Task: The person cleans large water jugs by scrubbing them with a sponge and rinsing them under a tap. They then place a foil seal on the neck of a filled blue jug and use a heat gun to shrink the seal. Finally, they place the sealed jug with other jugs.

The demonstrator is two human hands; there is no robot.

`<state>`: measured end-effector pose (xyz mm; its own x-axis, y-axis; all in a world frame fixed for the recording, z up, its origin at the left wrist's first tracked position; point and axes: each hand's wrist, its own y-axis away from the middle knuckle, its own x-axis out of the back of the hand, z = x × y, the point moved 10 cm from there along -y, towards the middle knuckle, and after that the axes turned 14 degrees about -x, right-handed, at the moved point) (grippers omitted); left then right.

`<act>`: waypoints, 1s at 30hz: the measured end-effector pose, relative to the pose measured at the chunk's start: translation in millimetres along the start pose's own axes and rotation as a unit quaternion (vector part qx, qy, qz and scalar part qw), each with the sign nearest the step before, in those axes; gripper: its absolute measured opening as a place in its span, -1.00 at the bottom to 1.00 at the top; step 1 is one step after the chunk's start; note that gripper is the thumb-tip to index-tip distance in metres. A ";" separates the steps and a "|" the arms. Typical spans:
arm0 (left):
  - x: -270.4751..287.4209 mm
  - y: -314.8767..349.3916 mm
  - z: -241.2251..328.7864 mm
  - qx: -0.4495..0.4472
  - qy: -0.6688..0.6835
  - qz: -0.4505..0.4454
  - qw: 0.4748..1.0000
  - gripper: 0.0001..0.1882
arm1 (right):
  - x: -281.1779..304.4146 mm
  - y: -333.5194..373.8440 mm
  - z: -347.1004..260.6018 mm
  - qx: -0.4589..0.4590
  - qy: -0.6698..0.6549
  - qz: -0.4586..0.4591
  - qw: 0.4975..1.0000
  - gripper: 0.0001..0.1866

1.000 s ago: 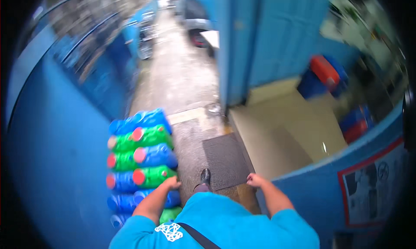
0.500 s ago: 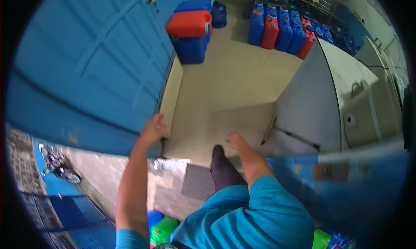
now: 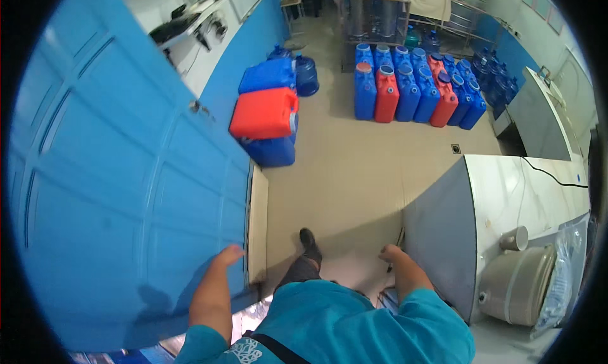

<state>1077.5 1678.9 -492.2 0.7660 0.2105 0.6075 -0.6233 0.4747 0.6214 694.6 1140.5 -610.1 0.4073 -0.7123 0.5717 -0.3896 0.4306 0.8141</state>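
Shirt (image 3: 354, 326) bears white line print (image 3: 246, 351). Left hand (image 3: 230, 256) is near blue door (image 3: 145, 199) at left, right hand (image 3: 391, 254) near grey counter (image 3: 441, 228) at right; whether their fingers are apart or together, I cannot tell.

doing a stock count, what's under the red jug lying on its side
A blue plastic container shows beneath the red jug; its top is covered and cannot be seen.

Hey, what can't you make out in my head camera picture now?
Head view:
Rear jugs: lower parts hidden by the front jugs.
Lower blue jug: top covered by the red jug on it.
Left hand and right hand: too small to tell open or closed.
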 end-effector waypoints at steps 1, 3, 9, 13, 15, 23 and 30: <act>14.5 -19.0 -0.2 0.030 0.013 -0.020 0.999 -0.36 | 8.9 -15.5 4.3 -0.014 -0.003 0.016 1.000 -0.52; 38.4 -55.5 -30.2 0.111 -0.014 -0.110 0.988 -0.41 | 29.9 -41.3 -9.6 -0.013 -0.063 0.043 0.997 -0.53; 134.9 -252.9 86.1 0.034 0.036 -0.042 0.998 -0.61 | 136.6 -40.7 -43.8 0.024 -0.219 0.075 0.973 -0.56; 126.1 -411.9 277.9 -0.135 -0.240 -0.219 0.936 -0.69 | 299.4 12.8 -58.6 0.055 -0.370 0.151 0.915 -0.58; 129.6 -492.6 357.0 -0.144 -0.130 -0.160 0.968 -0.67 | 363.6 31.1 -54.4 0.061 -0.440 0.220 0.869 -0.60; -0.7 -598.5 820.1 -0.427 -0.128 -0.182 0.877 -0.45 | 604.3 77.1 64.7 0.115 -0.473 0.456 0.745 -0.66; -76.5 -627.9 1022.6 -0.419 -0.287 -0.319 0.800 -0.41 | 717.3 52.5 268.2 0.004 -0.505 0.500 0.703 -0.69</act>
<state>1249.1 490.7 -422.9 0.5371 -0.6161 0.5762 0.3747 0.7862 0.4914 744.7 503.6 -184.7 -0.8672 -0.0872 0.4902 -0.0701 0.9961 0.0530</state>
